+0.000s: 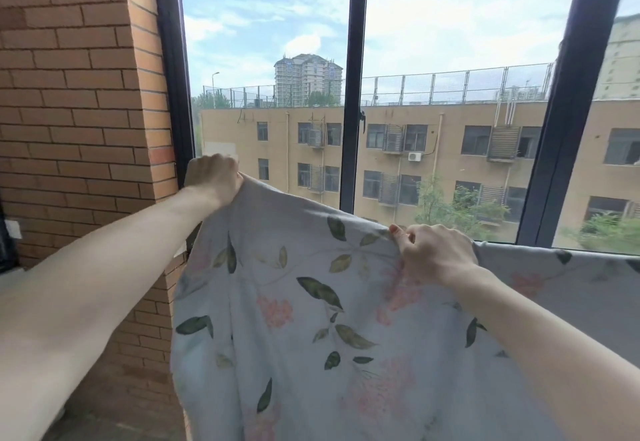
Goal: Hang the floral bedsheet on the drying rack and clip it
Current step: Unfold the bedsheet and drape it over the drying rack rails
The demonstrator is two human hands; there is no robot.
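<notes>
Head view, floral bedsheet (311,319): pale grey-blue cloth printed with green leaves and pink flower clusters; held up in front of the window, its upper edge running from the left hand down to the right hand and onward to the frame's right side; the rest hangs down out of view at the bottom.
Left hand (214,177): raised highest, by the window's left edge; fingers curled round the sheet's upper corner, gripping it.
Right hand (433,253): lower and nearer the camera; fingers (407,238) and thumb pinch a fold of the upper edge.
Drying rack: cannot be made out; whatever is below the sheet's top edge is hidden by the cloth.
Window (353,94): dark frame with upright bars, just behind the sheet.
Brick wall (79,94): orange-brown, at the left, beside the window frame.
Outside: tan multi-storey building (450,149) with grilled windows, rooftop fence, a tall tower block (306,80) beyond, green trees, cloudy blue sky.
Containers: none discernible.
</notes>
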